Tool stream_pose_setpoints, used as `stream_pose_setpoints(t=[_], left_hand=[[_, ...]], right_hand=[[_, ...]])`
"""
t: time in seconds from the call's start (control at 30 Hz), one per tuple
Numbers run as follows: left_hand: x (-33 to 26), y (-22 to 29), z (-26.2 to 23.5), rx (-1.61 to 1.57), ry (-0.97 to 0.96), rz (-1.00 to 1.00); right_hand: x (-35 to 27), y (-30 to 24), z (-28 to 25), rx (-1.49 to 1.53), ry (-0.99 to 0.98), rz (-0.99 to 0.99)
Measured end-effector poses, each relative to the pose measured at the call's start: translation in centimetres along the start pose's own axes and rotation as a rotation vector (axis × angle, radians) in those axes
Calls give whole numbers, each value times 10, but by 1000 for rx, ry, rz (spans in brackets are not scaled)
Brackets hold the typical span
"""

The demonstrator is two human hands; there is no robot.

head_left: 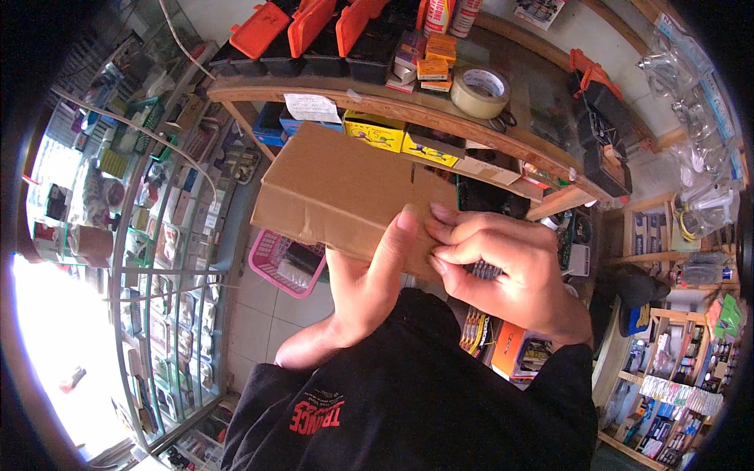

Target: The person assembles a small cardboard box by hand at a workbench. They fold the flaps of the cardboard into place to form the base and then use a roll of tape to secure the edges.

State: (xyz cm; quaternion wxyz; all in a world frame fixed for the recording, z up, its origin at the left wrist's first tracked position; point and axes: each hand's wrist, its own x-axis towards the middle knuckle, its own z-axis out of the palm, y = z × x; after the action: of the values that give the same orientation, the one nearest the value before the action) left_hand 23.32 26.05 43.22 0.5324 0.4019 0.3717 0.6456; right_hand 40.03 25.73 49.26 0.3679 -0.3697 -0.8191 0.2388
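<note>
A plain brown cardboard box is held up in front of my chest, tilted, its long side running from upper left to my hands. My left hand supports it from below, thumb pressed on the near face and the other fingers hidden behind the box. At the box's right end, my right hand pinches the edge between thumb and bent fingers. A short dark slit shows in the cardboard near that end. Whether the right fingers hold a flap or just the edge is hard to see.
Ahead stands a wooden counter carrying a tape roll, small orange boxes and black bins with orange lids. A pink basket sits on the tiled floor. Glass shelves line the left; wooden shelves the right.
</note>
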Motion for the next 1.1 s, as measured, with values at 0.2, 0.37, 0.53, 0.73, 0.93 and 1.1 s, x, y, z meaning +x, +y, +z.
stream_pose_setpoints(t=[0.2, 0.37, 0.53, 0.73, 0.93, 1.1], left_hand=[[7, -3, -8, 1, -116, -191], [14, 2, -12, 54, -257, -322], [25, 4, -12, -7, -489, -518], [22, 1, -11, -267, -527, -750], [11, 1, -15, -261, -621, -715], [5, 15, -13, -208, -540, -753]], right_hand=[[-4, 14, 7, 123, 46, 82], [-11, 19, 10, 106, -33, 117], [-16, 36, 12, -206, -16, -258], [-25, 41, 33, -252, 338, -220], [-29, 38, 41, -138, 444, -228], [-31, 28, 31, -184, 349, -218]])
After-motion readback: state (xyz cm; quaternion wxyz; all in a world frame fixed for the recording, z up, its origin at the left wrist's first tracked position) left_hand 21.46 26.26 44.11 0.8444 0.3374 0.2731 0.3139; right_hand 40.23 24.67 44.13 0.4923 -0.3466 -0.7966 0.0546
